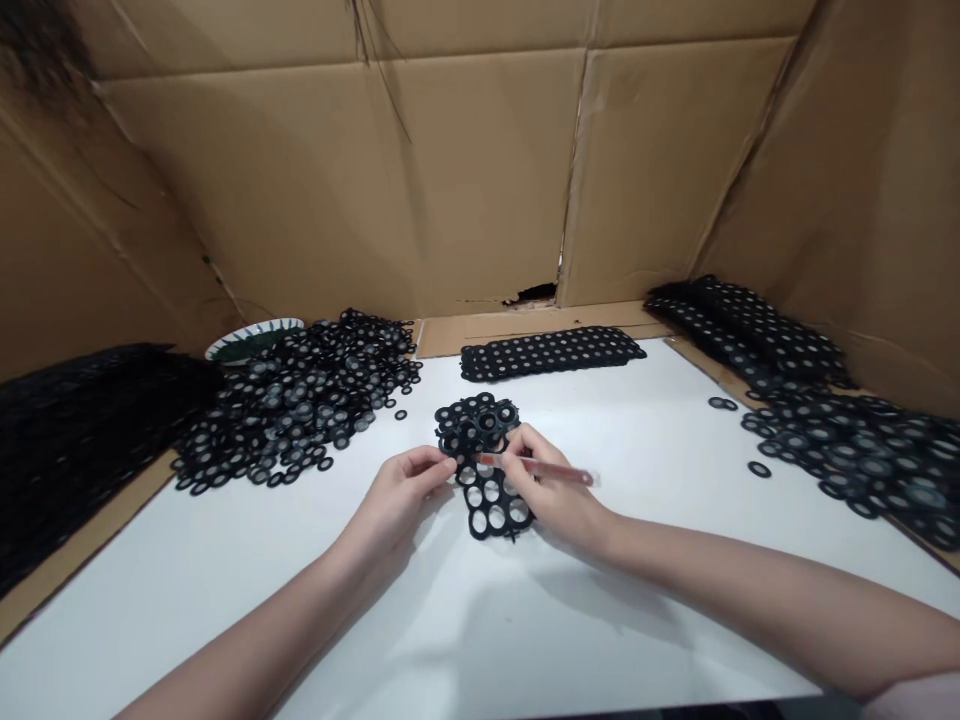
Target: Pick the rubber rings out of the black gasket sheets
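Note:
Between my hands lies a black perforated sheet with rows of round holes, its far part folded or curled over. My left hand pinches the sheet's left edge with thumb and forefinger. In my right hand is a slim tool with a see-through reddish handle, its front end pointing left near the left fingertips. The right hand rests over the sheet's right side. Too small to make out is the tool's tip.
Loose black rings are heaped at left, before a patterned bowl. Dark sheets are stacked far left. Another perforated sheet lies behind. More sheets and rings lie right. Cardboard walls enclose the white table.

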The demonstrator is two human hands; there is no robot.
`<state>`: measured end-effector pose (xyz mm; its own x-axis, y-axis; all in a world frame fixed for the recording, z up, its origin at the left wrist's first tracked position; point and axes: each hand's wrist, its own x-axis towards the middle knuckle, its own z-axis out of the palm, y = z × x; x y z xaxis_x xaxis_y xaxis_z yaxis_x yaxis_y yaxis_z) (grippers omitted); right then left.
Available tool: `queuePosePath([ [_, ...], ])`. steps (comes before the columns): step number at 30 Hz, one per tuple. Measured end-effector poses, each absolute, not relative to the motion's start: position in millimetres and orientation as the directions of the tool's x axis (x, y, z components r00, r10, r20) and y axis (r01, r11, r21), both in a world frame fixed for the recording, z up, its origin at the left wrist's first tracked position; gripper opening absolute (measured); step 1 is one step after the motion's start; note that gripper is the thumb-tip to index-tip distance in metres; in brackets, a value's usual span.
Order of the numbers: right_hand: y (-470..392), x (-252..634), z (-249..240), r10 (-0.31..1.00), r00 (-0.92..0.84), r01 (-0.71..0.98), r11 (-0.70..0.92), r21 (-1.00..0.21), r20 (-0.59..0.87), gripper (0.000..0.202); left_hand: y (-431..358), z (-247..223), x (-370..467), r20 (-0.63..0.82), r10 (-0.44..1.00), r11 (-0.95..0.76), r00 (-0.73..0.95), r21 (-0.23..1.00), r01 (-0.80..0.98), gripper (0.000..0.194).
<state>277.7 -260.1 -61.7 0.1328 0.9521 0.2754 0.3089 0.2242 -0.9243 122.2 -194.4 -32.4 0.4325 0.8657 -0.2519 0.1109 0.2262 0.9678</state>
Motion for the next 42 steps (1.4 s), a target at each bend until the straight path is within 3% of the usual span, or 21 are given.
queuePosePath([
  [5,-259.4,272.7,-61.6,0.904,0.082,0.501,0.326,-0.801,0.419,0.011,-204.6,-33.8,124.5,-0.144,0.911,0.114,0.386,0.988,0.099,0.013],
  [11,-254.7,274.9,-61.8,0.898,0.114,0.543,0.302,-0.784,0.425,0.011,-209.5,-35.2,125.3,-0.162,0.877,0.125,0.452,0.986,0.110,0.015],
  [19,-248.0,285.1,-63.1,0.927,0.228,0.428,0.177,-0.886,0.296,0.011,-208.0,-26.7,128.1,-0.163,0.861,0.069,0.482,0.976,0.207,0.017],
  [22,-246.9,288.9,-64.1,0.884,0.270,0.387,0.263,-0.884,0.381,0.006,-207.6,-28.0,129.1,-0.143,0.862,0.060,0.485,0.981,0.184,0.018],
  [28,-250.7,289.1,-54.7,0.780,0.347,0.264,0.452,-0.852,0.521,0.024,-206.4,-32.3,128.3,-0.101,0.854,0.045,0.510,0.992,0.120,0.013],
  [34,-238.8,305.7,-50.7,0.728,0.572,0.169,0.347,-0.922,0.379,0.018,-203.6,-34.0,124.2,-0.108,0.824,0.001,0.557,0.982,0.189,0.018],
  [38,-241.8,307.0,-39.6,0.633,0.585,0.186,0.504,-0.843,0.507,0.012,-204.4,-34.0,123.0,-0.102,0.813,-0.009,0.574,0.982,0.187,0.017],
  [42,-255.1,296.4,-34.6,0.578,0.397,0.370,0.610,-0.701,0.713,0.015,-204.6,-34.7,122.6,-0.071,0.808,-0.060,0.585,0.978,0.201,0.016],
])
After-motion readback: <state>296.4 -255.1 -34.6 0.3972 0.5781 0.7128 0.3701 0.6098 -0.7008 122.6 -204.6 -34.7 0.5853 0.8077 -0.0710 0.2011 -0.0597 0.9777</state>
